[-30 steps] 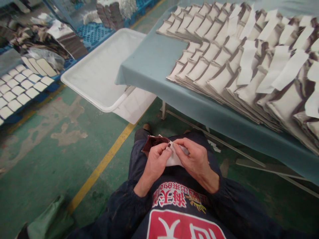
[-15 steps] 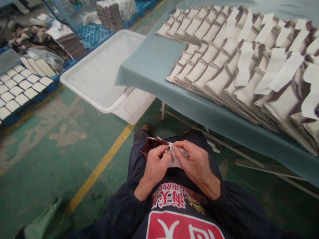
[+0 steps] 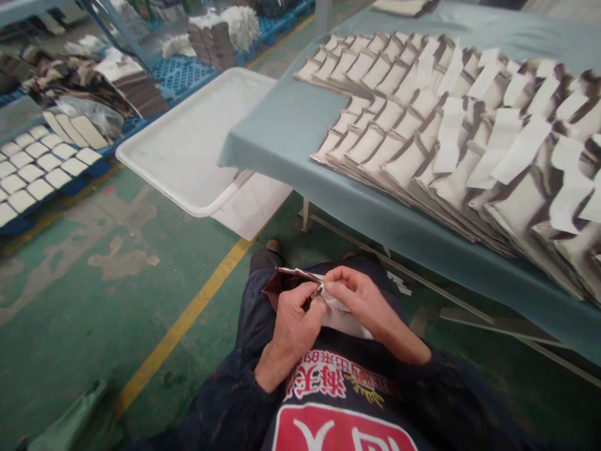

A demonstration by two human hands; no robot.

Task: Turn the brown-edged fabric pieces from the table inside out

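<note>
Over my lap lies a folded piece, with a dark brown pocket-like part (image 3: 278,289) gaping at its left and a white part (image 3: 345,321) at its right. My left hand (image 3: 298,319) is closed on the brown part's edge, thumb and forefinger pinched. Close beside it, my right hand (image 3: 359,297) pinches the white material at the seam between the two parts. The fingertips of both hands almost meet there, and they hide the exact spot they grip.
A table with a blue-green cover (image 3: 277,125) stands ahead, bearing rows of overlapping cream pieces (image 3: 389,147) and white strips (image 3: 451,134). Left of it is a white tub (image 3: 188,150). Farther left, blue pallets (image 3: 176,78) hold stacked goods. Green cloth (image 3: 77,423) lies at bottom left.
My right hand has shifted slightly right with its forearm lower, and more of the white part shows. The brown pocket part gapes wider. The view has tilted up a little.
</note>
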